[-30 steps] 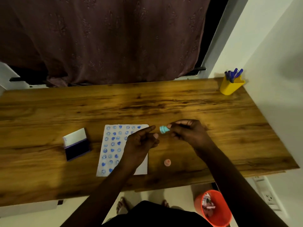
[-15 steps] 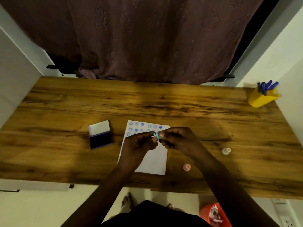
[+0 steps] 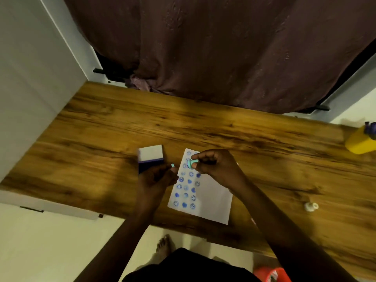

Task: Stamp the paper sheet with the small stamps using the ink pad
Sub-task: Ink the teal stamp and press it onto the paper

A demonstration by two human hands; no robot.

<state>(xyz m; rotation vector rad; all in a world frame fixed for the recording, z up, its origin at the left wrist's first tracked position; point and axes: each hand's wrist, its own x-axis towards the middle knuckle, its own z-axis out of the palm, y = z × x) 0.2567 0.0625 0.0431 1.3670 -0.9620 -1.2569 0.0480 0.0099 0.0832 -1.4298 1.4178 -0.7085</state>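
Observation:
A white paper sheet (image 3: 211, 202) with several blue stamp marks lies on the wooden table (image 3: 101, 139). My right hand (image 3: 215, 165) holds a small teal stamp (image 3: 192, 162) over the sheet's far left corner. My left hand (image 3: 156, 178) pinches a tiny teal cap (image 3: 172, 165) between the sheet and the ink pad (image 3: 150, 157), which lies open with its white lid up and dark blue pad partly hidden by my fingers. A white stamp (image 3: 310, 206) lies on its side at the right.
A yellow pen holder (image 3: 359, 142) with blue pens stands at the far right edge. A dark curtain (image 3: 223, 47) hangs behind the table. An orange bin (image 3: 271, 274) sits on the floor below, near my bare foot (image 3: 163, 248).
My two hands, joined at the teal stamp before, have come apart: the left now holds the cap, the right the stamp. The view has swung left.

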